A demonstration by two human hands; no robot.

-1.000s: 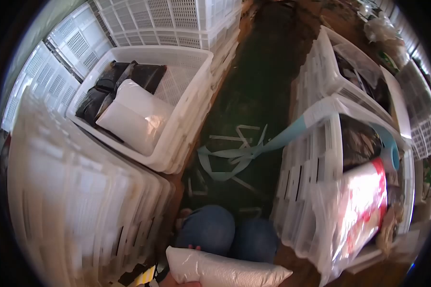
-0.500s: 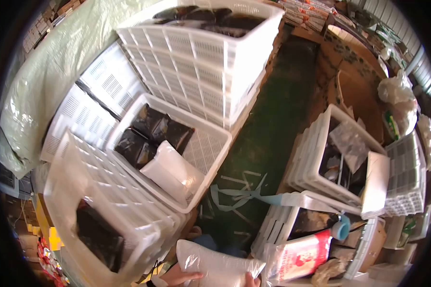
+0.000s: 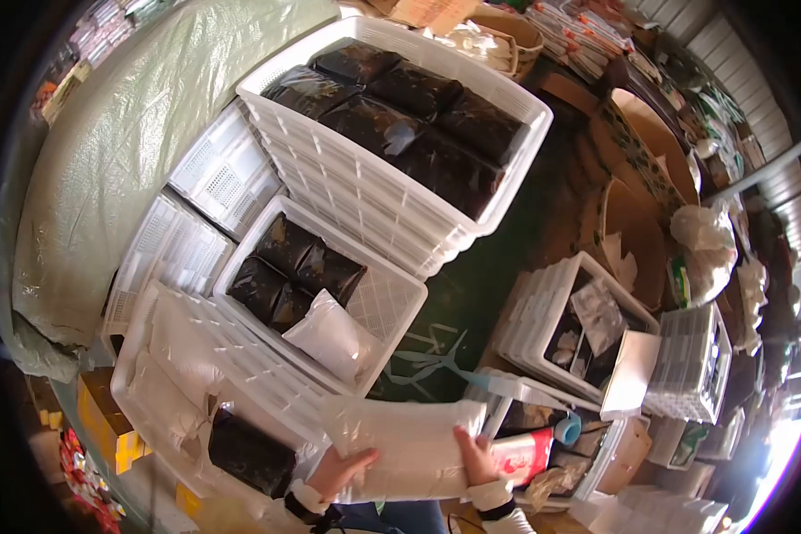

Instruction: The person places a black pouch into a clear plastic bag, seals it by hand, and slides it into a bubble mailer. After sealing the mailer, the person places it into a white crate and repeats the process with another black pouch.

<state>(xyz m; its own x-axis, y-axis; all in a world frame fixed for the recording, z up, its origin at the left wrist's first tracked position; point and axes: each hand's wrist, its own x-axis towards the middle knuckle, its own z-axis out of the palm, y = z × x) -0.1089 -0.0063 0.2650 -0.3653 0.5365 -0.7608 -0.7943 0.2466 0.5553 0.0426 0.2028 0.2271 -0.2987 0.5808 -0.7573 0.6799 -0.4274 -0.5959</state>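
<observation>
A plump white bag (image 3: 407,445) is held between my two hands at the bottom centre. My left hand (image 3: 340,473) grips its left side with the thumb on top, and my right hand (image 3: 477,458) holds its right side. Beyond it, a white crate (image 3: 396,307) holds several black packs (image 3: 285,245) and a white bag (image 3: 334,336) lying at its near side. At the lower left, another crate (image 3: 133,396) contains a black pack (image 3: 251,449) and whitish bags (image 3: 165,392).
A tall crate stack (image 3: 356,169) full of black packs stands at the top centre. On the right are a crate (image 3: 587,267) with a clear bag, a red-and-white package (image 3: 522,456) and a blue tape roll (image 3: 567,429). A plastic-wrapped bulk (image 3: 107,196) lies left.
The held white bag and both hands have come up higher into view. The camera view has shifted, showing more of the upper stack's packs and the lower left crate.
</observation>
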